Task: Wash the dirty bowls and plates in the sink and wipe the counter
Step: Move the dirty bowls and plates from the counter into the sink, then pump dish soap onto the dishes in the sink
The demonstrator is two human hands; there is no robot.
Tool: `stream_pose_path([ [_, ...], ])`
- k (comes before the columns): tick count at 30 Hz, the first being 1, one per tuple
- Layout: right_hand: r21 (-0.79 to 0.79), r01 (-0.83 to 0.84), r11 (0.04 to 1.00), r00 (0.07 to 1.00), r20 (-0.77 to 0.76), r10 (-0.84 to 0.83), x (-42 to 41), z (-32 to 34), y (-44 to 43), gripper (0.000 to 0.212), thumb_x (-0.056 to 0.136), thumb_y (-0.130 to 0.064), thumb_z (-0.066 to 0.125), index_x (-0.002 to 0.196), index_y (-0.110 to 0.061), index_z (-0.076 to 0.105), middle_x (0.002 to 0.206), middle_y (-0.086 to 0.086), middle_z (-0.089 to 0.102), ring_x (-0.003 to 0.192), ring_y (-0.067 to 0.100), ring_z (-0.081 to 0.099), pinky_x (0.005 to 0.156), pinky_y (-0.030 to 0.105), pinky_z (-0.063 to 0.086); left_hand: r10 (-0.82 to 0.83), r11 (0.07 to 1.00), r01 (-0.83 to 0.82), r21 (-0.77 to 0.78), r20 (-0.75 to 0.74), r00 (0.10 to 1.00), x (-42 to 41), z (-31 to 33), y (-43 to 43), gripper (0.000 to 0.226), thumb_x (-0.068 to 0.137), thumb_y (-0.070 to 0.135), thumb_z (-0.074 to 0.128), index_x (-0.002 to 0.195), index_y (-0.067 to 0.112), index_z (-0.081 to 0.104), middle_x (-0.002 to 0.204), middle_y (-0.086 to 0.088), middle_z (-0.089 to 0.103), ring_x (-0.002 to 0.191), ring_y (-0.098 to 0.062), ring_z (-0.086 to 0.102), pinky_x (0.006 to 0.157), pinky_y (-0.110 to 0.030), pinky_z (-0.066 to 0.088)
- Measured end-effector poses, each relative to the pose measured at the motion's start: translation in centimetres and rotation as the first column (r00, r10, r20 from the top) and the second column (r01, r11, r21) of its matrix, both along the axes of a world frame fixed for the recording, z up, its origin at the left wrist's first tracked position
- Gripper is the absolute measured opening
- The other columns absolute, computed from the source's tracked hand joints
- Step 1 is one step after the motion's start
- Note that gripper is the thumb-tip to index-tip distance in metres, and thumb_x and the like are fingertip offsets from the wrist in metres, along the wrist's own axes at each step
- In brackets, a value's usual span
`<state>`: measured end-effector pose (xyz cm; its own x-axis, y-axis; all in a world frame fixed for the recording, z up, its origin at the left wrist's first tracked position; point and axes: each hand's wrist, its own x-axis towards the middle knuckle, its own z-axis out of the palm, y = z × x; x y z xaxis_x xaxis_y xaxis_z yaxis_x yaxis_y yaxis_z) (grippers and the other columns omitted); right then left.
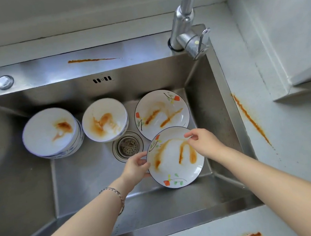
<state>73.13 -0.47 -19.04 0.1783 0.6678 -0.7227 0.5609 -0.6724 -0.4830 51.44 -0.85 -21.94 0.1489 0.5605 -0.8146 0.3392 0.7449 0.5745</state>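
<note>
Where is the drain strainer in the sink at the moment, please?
In the head view, the drain strainer sits mid-sink, just below the right-hand bowl and left of the plate gripped by the left hand.

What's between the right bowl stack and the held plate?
The drain strainer, between the bowl stack and the held plate, in the head view.

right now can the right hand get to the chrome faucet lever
Probably yes: nothing stands between the right hand and the chrome faucet lever, though it must first release the stained floral plate.
</note>
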Motion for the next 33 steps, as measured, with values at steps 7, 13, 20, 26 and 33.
stream_pose_path([
  [7,0.000,-0.023,1.000,1.000,0.021,0.023,-1.2,1.4,-0.4,0.030,0.090,-0.013,0.046,0.115,-0.018,0.061,0.107,0.003,0.062,0.089,0.014,0.056,0.064,0.019,0.040,-0.261,0.965,0.256,-0.060,-0.119,0.958,0.3,-0.6,0.4,0.042,0.094,0.010,0.050,0.135,0.010,0.041,0.119,-0.011,0.060,0.095,-0.023,0.059,0.056,-0.010,0.045],
  [13,-0.025,-0.174,0.985,0.983,0.060,0.175,-5.1,6.3,1.3,0.032,0.092,-0.014,0.043,0.120,-0.017,0.058,0.110,0.004,0.060,0.092,0.019,0.056,0.074,0.023,0.042,-0.576,0.771,0.636,0.034,-0.388,0.719,-4.7,6.3,2.4,0.042,0.095,0.025,0.045,0.135,0.015,0.045,0.135,-0.004,0.052,0.120,-0.021,0.051,0.094,-0.025,0.041],
  [20,0.051,-0.427,0.903,0.900,0.122,0.419,-12.4,16.2,5.8,0.032,0.090,-0.014,0.046,0.116,-0.015,0.063,0.122,0.005,0.062,0.109,0.022,0.058,0.087,0.027,0.046,-0.424,0.739,0.630,0.241,-0.560,0.711,-12.2,18.9,8.1,0.022,0.090,0.019,0.050,0.107,0.019,0.064,0.107,-0.002,0.067,0.104,-0.018,0.061,0.081,-0.021,0.043],
  [26,0.377,-0.356,0.855,0.934,0.154,0.321,-17.4,27.8,13.6,0.028,0.091,-0.015,0.049,0.116,-0.015,0.062,0.109,0.002,0.061,0.106,0.019,0.058,0.080,0.018,0.039,-0.185,0.713,0.515,0.476,-0.581,0.793,-17.4,30.3,16.2,0.023,0.090,0.019,0.049,0.110,0.018,0.061,0.098,0.000,0.062,0.084,-0.015,0.055,0.076,-0.021,0.043],
  [33,0.576,-0.448,0.684,0.888,0.374,0.268,-21.4,38.0,24.1,0.035,0.088,-0.014,0.052,0.122,-0.009,0.057,0.121,0.010,0.061,0.110,0.024,0.055,0.085,0.022,0.039,-0.032,0.627,0.511,0.588,-0.636,0.771,-21.1,37.8,24.0,0.028,0.090,0.019,0.049,0.114,0.015,0.062,0.117,-0.006,0.062,0.108,-0.022,0.057,0.094,-0.028,0.045],
])
